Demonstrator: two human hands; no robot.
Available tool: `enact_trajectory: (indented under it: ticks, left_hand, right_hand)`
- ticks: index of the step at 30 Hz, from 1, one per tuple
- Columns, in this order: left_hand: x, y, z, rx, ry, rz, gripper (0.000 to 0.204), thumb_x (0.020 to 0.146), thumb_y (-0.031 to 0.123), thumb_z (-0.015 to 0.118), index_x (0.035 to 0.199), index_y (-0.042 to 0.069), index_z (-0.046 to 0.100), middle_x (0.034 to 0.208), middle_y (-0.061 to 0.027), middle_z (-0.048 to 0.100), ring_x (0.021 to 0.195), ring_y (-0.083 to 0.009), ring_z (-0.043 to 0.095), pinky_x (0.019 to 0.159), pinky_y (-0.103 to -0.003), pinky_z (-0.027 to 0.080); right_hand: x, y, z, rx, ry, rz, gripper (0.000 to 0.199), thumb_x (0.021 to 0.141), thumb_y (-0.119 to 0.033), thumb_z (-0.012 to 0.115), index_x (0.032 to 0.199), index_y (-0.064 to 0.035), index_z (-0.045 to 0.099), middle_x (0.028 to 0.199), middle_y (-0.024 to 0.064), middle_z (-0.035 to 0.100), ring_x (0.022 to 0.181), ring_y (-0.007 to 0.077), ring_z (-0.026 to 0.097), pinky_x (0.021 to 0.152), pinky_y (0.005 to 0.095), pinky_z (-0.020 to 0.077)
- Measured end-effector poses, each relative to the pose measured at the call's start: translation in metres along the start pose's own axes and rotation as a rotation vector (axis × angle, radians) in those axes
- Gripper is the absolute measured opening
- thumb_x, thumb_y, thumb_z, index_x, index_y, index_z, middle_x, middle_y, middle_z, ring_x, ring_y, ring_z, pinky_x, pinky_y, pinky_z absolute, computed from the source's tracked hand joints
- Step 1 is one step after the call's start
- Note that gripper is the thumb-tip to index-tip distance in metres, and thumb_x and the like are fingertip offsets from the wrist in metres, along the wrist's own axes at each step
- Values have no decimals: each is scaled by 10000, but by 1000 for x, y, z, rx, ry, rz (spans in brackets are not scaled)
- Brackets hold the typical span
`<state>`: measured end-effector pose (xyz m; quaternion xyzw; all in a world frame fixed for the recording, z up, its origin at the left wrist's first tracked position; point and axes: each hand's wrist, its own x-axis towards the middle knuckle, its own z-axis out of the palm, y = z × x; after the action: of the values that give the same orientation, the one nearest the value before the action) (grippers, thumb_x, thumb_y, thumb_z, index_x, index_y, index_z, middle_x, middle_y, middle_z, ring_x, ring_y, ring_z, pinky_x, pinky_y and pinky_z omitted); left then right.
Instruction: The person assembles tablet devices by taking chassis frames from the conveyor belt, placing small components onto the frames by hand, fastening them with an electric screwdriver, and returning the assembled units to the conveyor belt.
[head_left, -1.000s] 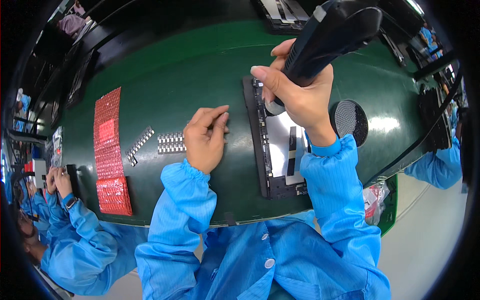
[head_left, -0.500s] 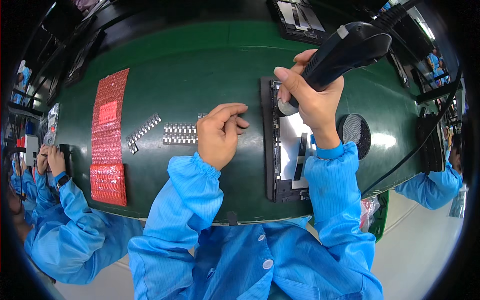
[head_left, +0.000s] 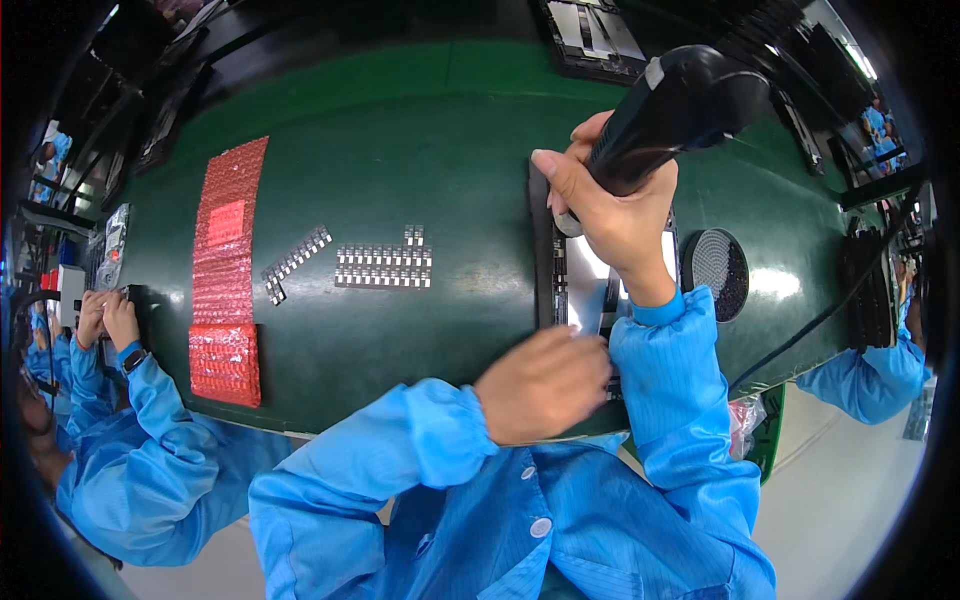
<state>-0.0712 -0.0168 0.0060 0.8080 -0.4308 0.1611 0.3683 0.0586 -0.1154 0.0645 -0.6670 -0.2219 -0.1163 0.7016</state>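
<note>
My right hand (head_left: 625,215) grips a black corded power tool (head_left: 670,120), its thumb and fingers wrapped round the lower body. The tool slants down toward the upper part of a flat black device (head_left: 560,290) with a silver panel inside. A small grey rounded piece (head_left: 568,224) shows below my fingers; the tool's tip is hidden. My left hand (head_left: 545,385) is over the device's lower left edge, back of the hand up. Its fingers are curled and smeared by motion, so whatever they touch is hidden. Small black-and-white parts (head_left: 385,278) lie in rows left of the device.
Red bubble wrap (head_left: 225,270) lies on the green table (head_left: 450,180) at left. A round black dish (head_left: 739,300) of tiny dark pieces stands right of the device. The cord (head_left: 800,335) crosses the right side. Another person's hands (head_left: 108,318) are at far left.
My left hand has moved right and nearer to me, from beside the small parts to the device's lower left edge. My right hand and the tool have shifted slightly left.
</note>
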Motion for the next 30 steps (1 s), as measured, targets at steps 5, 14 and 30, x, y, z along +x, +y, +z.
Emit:
enact_trajectory:
  ticks: [5, 14, 30]
  left_hand:
    - [5, 12, 19, 209, -147, -51, 464, 774, 307, 686, 1056, -52, 603, 1213, -197, 545, 1216, -307, 472, 1046, -457, 326]
    - [6, -15, -16, 468, -73, -221, 455, 738, 257, 733, 1013, -82, 604, 1104, -225, 593, 1123, -333, 551, 924, -450, 446]
    - [66, -217, -132, 1029, -162, -605, 106, 754, 79, 584, 824, 24, 642, 846, -158, 643, 824, -334, 627, 880, -460, 457]
  right_hand:
    - [8, -22, -19, 74, 97, -99, 244, 740, 26, 725, 911, 6, 552, 606, 18, 586, 490, 77, 545, 447, 202, 411]
    - [-32, -45, -91, 158, 275, -125, 337, 764, 110, 640, 1011, -38, 465, 624, 55, 540, 493, 135, 535, 482, 269, 459]
    - [-54, -27, -109, 160, 188, 22, 353, 746, 107, 653, 981, -37, 432, 610, 42, 530, 493, 112, 533, 443, 232, 435]
